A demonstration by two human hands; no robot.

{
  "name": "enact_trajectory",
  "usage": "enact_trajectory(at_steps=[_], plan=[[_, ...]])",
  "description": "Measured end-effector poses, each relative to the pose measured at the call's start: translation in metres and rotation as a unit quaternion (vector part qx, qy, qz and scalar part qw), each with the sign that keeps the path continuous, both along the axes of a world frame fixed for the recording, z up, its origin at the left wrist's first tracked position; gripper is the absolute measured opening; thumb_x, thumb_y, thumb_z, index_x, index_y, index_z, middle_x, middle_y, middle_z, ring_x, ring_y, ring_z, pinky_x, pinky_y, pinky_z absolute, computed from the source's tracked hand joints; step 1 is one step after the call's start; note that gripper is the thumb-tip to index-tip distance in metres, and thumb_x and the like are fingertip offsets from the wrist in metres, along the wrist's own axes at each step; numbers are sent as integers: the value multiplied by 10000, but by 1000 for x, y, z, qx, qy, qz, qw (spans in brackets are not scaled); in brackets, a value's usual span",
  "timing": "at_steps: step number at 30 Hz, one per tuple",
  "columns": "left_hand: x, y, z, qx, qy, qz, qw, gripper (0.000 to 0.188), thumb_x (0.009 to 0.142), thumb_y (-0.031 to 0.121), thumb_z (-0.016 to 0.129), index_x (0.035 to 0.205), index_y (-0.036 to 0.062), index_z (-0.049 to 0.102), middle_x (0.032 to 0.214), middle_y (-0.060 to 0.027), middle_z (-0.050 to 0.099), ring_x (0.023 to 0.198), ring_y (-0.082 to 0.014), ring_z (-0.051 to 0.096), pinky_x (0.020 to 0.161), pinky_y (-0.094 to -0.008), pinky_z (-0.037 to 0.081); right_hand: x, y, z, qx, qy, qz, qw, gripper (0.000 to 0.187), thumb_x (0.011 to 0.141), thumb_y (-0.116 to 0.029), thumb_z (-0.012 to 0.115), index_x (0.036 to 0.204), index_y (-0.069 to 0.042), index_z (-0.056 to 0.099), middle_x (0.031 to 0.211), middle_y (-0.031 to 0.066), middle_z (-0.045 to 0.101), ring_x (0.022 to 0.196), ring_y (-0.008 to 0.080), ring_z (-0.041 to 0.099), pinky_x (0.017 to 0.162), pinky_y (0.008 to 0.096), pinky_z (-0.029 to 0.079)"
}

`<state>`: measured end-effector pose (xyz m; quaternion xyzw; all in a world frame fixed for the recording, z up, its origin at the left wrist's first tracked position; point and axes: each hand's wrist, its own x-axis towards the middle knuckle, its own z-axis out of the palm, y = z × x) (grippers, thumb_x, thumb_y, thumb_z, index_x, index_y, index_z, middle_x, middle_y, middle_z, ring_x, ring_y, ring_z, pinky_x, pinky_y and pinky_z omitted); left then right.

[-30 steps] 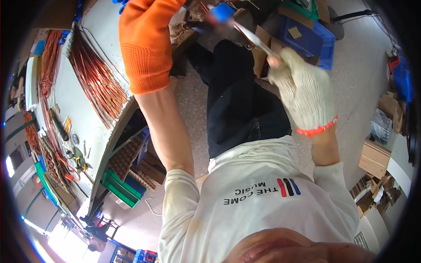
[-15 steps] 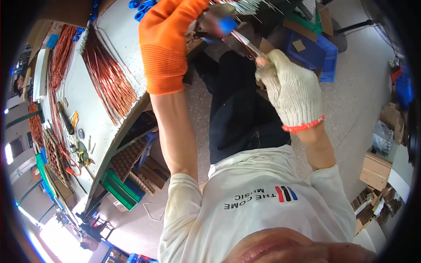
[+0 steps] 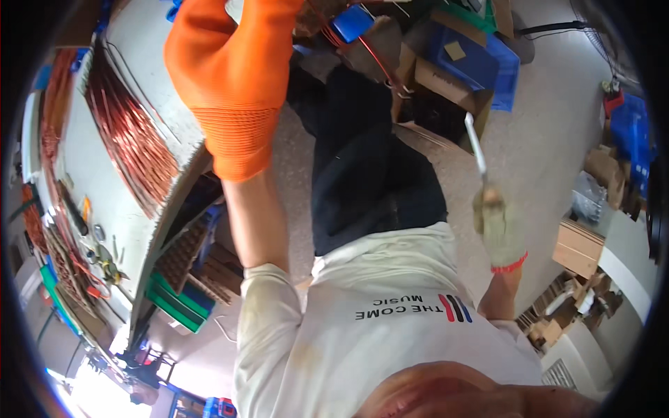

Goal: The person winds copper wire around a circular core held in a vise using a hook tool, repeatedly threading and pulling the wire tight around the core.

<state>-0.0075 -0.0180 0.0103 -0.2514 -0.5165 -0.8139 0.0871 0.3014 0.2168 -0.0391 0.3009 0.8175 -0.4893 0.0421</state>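
My left hand point(image 3: 226, 76), in an orange ribbed glove, is at the top edge. Its fingertips run out of the picture, so what they hold cannot be made out. Right of it is a small blue block point(image 3: 352, 24) with thin red wires point(image 3: 376, 59) trailing down and to the right. My right hand point(image 3: 500, 223), in a white knit glove with a red cuff, is low on the right and blurred. It is closed around a slim silver-white tool point(image 3: 477, 146) that points upward, apart from the wires. The tool's exact kind is not clear.
On the left bench point(image 3: 139, 52) lies a bundle of copper-coloured wires point(image 3: 132, 136), with hand tools point(image 3: 104, 261) beyond. An open cardboard box point(image 3: 442, 87) and a blue crate point(image 3: 505, 73) stand ahead on the right. Green bins point(image 3: 174, 303) sit under the bench.
My right hand has swung down and to the right, drawing the tool away from the blue block and red wires. My left hand has shifted left and looks larger.
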Motion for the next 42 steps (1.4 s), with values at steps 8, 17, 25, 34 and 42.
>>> enact_trajectory(at_steps=[8, 17, 25, 34, 42], plan=[[-10, 13, -5, -96, -55, 27, 993, 265, 971, 192, 718, 1137, -7, 775, 1429, -146, 617, 1281, -228, 583, 1094, -345, 405, -168, -67, 59, 359, 185, 196, 894, 277, 997, -342, 673, 885, -90, 647, 686, 78, 690, 600, 288, 693, 527, 382, 530], [13, -8, -18, -224, 40, 156, 961, 438, 969, 181, 714, 1328, -59, 640, 1331, -208, 666, 1278, -259, 607, 1124, -390, 437, -104, -58, 41, -245, 8, 100, 964, 307, 1044, -335, 615, 912, -60, 648, 700, -23, 546, 553, 42, 490, 490, 213, 361], [22, -22, 8, -432, 308, 111, 840, 631, 770, -25, 774, 1373, -46, 592, 1321, -190, 672, 1250, -317, 625, 1102, -402, 436, -96, 0, 7, 166, 120, 35, 978, 335, 913, -285, 809, 1077, -9, 714, 693, 32, 652, 610, 102, 666, 572, 270, 521], [21, -15, -17, -333, 265, 153, 892, 632, 712, 0, 812, 1321, 9, 645, 1112, -124, 762, 1112, -357, 668, 1014, -452, 467, -250, -20, 56, 325, 589, 471, 571, 323, 810, -133, 810, 1104, -24, 731, 956, 116, 758, 695, 227, 732, 625, 276, 575], [31, -17, -28, -296, 195, 153, 922, 597, 749, -1, 813, 1318, -12, 633, 1175, -156, 732, 1129, -349, 674, 1006, -410, 498, -263, -61, 83, 211, 529, 326, 755, 171, 902, -278, 784, 984, -132, 745, 843, 44, 728, 701, 235, 705, 626, 306, 557]])
